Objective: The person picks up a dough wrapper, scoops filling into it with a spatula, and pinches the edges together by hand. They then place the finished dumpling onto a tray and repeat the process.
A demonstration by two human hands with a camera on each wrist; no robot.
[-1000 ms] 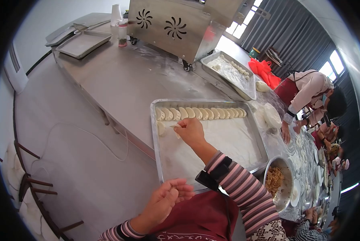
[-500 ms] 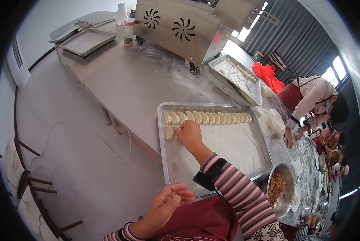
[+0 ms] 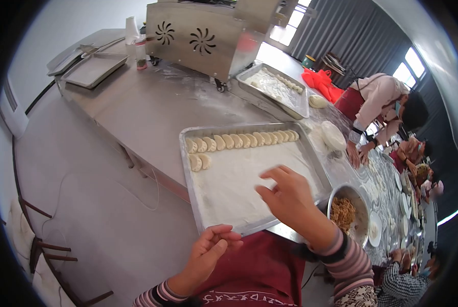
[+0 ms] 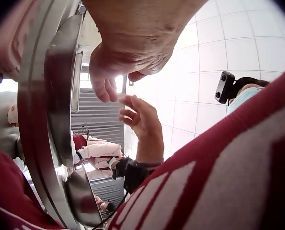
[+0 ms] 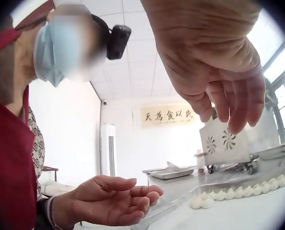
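Note:
Inside the large metal tray (image 3: 229, 197), a row of pleated dumplings (image 3: 236, 140) runs along the far side. Two more dumplings (image 3: 205, 161) sit side by side below the row's left end. My right hand (image 3: 290, 199) hovers over the tray's near right part, fingers loosely bent and holding nothing. Close to the near left tray corner is my left hand (image 3: 206, 256); the right wrist view shows its palm (image 5: 109, 203) turned up with nothing in it.
Right of the tray stands a metal bowl (image 3: 362, 220) with brown filling (image 3: 342, 212). Beyond are dough (image 3: 333, 136), another tray (image 3: 301, 107) with small pieces, and a steel machine (image 3: 198, 38). Another person (image 3: 377, 97) leans over the floured table at the right.
My right hand set a dumpling down beside the first one of the second row, let go, and moved right and back toward me. My left hand stayed nearly in place.

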